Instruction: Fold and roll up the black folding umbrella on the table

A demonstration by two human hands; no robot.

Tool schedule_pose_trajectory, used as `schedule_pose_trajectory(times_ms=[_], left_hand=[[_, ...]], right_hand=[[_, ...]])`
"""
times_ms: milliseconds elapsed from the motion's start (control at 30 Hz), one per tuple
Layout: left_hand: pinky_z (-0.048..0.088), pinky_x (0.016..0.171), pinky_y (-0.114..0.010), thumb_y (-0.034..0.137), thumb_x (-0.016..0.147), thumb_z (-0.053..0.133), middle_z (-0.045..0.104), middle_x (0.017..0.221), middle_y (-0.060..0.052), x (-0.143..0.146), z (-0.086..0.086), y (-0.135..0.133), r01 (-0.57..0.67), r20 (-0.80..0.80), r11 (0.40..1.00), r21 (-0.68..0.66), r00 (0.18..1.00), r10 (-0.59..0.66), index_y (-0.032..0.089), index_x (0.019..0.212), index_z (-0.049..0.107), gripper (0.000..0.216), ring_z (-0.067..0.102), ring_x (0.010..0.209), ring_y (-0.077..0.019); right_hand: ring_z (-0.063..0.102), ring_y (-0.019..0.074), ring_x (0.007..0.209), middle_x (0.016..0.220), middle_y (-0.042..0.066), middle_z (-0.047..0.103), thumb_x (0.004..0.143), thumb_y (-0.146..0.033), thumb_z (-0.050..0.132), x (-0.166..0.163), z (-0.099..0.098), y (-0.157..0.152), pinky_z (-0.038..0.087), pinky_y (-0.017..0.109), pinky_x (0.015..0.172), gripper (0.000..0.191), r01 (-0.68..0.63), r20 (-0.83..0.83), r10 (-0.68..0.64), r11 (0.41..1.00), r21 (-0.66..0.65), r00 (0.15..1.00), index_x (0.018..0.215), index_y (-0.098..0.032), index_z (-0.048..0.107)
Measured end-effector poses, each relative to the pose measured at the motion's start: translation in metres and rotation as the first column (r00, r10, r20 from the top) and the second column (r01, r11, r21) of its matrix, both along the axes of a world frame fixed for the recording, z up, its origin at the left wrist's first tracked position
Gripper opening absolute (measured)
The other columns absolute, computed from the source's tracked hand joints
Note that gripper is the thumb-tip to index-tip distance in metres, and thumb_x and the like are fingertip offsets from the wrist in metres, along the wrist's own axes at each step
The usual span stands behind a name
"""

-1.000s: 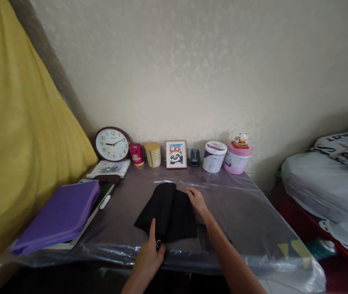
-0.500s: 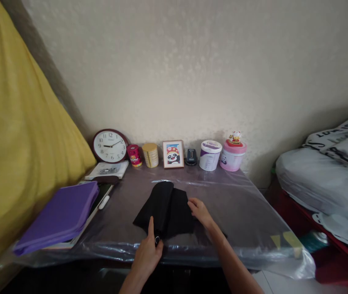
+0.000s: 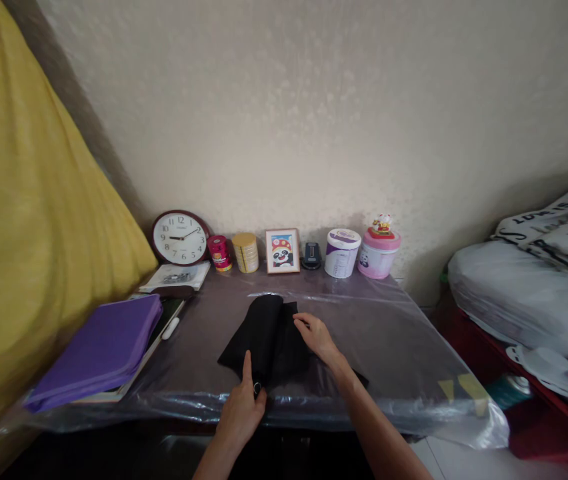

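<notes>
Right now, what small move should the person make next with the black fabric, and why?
Probably the right hand should bring the edge it pinches leftward over the black fabric: that side spreads out beside the rounded middle fold, while the left hand holds the near end.
</notes>
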State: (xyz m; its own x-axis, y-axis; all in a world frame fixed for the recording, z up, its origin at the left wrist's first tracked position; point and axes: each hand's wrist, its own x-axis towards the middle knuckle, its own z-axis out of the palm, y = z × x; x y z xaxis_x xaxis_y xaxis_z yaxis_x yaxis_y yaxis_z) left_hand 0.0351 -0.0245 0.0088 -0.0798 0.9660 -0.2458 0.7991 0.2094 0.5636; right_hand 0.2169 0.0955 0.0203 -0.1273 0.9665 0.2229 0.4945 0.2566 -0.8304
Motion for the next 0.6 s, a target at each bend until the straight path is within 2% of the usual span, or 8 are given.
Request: schedule_pose_trajectory(times_ms=[200,300,400,467,500,533,567,600], left_hand=[[0.039,0.063,-0.024,0.026,0.084,0.038,0.066,0.087,-0.007,-0.001,0.001,-0.002,0.007,0.052,0.999,0.031,0.999,-0.009,0.014,0.139,-0.006,0.071,0.063,0.073,-0.0173],[0.041,0.058,-0.023,0.027,0.084,0.037,0.066,0.082,-0.005,-0.002,0.002,-0.003,-0.034,0.157,0.999,0.003,0.987,0.033,0.016,0.139,-0.005,0.07,0.06,0.056,-0.0132],[0.037,0.044,-0.019,0.028,0.084,0.036,0.064,0.072,-0.002,-0.004,0.006,-0.005,-0.062,0.303,0.997,-0.045,0.95,0.072,0.019,0.139,-0.007,0.07,0.052,0.039,-0.0091],[0.034,0.038,-0.017,0.028,0.084,0.036,0.063,0.072,0.0,-0.005,0.014,-0.005,-0.078,0.393,0.996,-0.043,0.915,0.089,0.023,0.138,-0.008,0.07,0.048,0.034,-0.0071],[0.033,0.036,-0.017,0.027,0.083,0.037,0.062,0.072,0.001,-0.004,0.02,-0.005,-0.087,0.432,0.996,-0.031,0.897,0.091,0.024,0.138,-0.008,0.071,0.046,0.033,-0.0062],[0.033,0.035,-0.016,0.027,0.083,0.038,0.062,0.072,0.001,-0.004,0.027,-0.006,-0.095,0.468,0.995,-0.018,0.879,0.092,0.026,0.138,-0.007,0.071,0.045,0.032,-0.0054],[0.033,0.034,-0.016,0.027,0.082,0.039,0.061,0.07,0.002,-0.002,0.035,-0.006,-0.101,0.499,0.995,-0.002,0.862,0.088,0.027,0.138,-0.006,0.072,0.043,0.031,-0.0048],[0.033,0.033,-0.015,0.028,0.082,0.04,0.059,0.068,0.003,-0.001,0.045,-0.007,-0.097,0.53,0.995,0.011,0.845,0.076,0.027,0.138,-0.006,0.072,0.042,0.03,-0.0043]], right_hand=[[0.061,0.0165,0.085,0.093,0.003,0.067,0.078,-0.025,0.047,0.0,-0.004,-0.001,0.045,0.03,0.079,0.024,-0.001,0.008,0.002,1.0,-0.011,1.0,0.093,-0.021,0.065],[0.06,0.0185,0.086,0.093,0.006,0.067,0.074,-0.023,0.05,0.007,-0.009,-0.002,0.044,0.032,0.081,0.023,0.05,0.024,-0.049,0.998,-0.022,0.998,0.092,-0.019,0.065],[0.058,0.0198,0.089,0.093,0.008,0.065,0.074,-0.025,0.049,0.021,-0.005,-0.012,0.042,0.033,0.083,0.022,0.096,0.017,-0.096,0.995,-0.01,0.995,0.088,-0.017,0.064],[0.059,0.0186,0.084,0.088,0.007,0.065,0.077,-0.032,0.047,0.031,0.002,-0.029,0.044,0.032,0.078,0.024,0.043,-0.056,-0.048,0.995,-0.091,0.997,0.084,-0.017,0.064],[0.06,0.0175,0.077,0.08,0.006,0.065,0.078,-0.038,0.046,0.033,0.004,-0.04,0.045,0.03,0.072,0.028,-0.04,-0.131,0.014,0.98,-0.197,0.991,0.079,-0.017,0.064],[0.061,0.0167,0.073,0.076,0.006,0.065,0.078,-0.043,0.046,0.034,0.006,-0.052,0.046,0.028,0.066,0.032,-0.199,-0.225,0.127,0.921,-0.336,0.966,0.076,-0.016,0.063],[0.061,0.0164,0.071,0.075,0.006,0.065,0.077,-0.046,0.047,0.032,0.005,-0.065,0.045,0.027,0.064,0.035,-0.366,-0.323,0.236,0.821,-0.438,0.916,0.075,-0.015,0.063],[0.062,0.0166,0.073,0.078,0.007,0.066,0.075,-0.047,0.051,0.027,0.002,-0.077,0.045,0.027,0.064,0.035,-0.533,-0.419,0.348,0.683,-0.5,0.839,0.077,-0.014,0.064]])
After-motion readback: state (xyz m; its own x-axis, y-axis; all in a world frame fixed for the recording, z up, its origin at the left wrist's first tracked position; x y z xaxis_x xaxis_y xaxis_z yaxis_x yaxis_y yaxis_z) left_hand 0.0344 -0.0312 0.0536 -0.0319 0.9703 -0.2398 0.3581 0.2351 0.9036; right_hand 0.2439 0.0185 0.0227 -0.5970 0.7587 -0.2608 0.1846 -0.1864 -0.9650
